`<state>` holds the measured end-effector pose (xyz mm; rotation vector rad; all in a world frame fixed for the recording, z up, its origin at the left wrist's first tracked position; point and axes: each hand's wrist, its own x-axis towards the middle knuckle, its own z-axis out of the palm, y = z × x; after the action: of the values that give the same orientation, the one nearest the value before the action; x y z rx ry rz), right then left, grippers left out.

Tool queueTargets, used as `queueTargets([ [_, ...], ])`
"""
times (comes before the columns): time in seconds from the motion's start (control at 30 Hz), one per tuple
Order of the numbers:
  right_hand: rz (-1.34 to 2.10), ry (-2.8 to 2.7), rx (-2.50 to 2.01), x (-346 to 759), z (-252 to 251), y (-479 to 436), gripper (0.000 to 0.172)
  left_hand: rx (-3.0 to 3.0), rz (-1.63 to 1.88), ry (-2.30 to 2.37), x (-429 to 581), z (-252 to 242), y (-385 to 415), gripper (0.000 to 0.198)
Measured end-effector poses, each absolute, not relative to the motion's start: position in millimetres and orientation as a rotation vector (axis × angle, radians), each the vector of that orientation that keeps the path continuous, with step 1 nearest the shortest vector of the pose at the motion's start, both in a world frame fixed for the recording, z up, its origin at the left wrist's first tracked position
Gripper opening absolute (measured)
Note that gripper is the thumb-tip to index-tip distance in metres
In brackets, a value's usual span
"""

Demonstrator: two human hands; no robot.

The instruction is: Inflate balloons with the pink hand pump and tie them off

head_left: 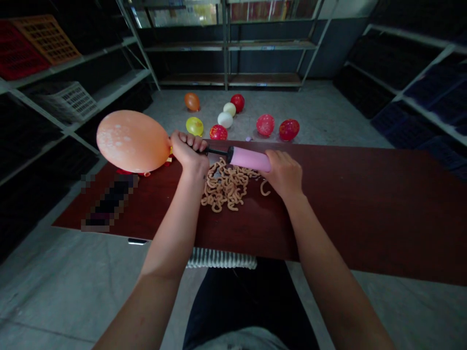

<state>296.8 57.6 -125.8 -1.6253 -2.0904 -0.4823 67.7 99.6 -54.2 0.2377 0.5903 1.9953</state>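
Observation:
An inflated orange balloon (pixel 133 141) sticks out to the left of my left hand (pixel 188 148). That hand is closed around the black end of a hand pump, with the balloon's neck beside its fingers. A bare stretch of black rod shows between my left hand and the pump's pink barrel (pixel 248 159). My right hand (pixel 284 172) is wrapped around the barrel's right end. Below the pump, a heap of curved tan pieces (pixel 226 187) lies on the dark red table (pixel 350 209). One loose curved piece (pixel 265 188) is near my right wrist.
Several balloons, among them a yellow balloon (pixel 194 126) and a red balloon (pixel 289 130), rest on the floor beyond the table. A pixelated dark item (pixel 111 201) lies at the table's left. Metal shelves (pixel 226 46) stand behind, with more shelving and crates along both sides.

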Motion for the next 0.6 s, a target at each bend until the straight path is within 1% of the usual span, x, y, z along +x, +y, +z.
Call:
queueTargets([
  [0.13,-0.531,-2.08,-1.686,312.4,-125.0,60.2,0.035,0.214,2.041,0.545,55.0,-56.5,105.8,0.035],
  [0.27,-0.55,-2.042,-1.729,326.8,-122.3,60.3,0.034,0.194,2.058,0.501,44.0,-54.2,107.3,0.034],
  [0.4,-0.488,-1.999,-1.702,329.8,-123.3,60.0,0.032,0.188,2.069,0.474,38.6,-49.9,104.8,0.035],
  [0.6,-0.363,-1.949,-1.712,323.9,-129.1,61.5,0.032,0.246,2.105,0.568,51.6,-41.2,93.5,0.038],
])
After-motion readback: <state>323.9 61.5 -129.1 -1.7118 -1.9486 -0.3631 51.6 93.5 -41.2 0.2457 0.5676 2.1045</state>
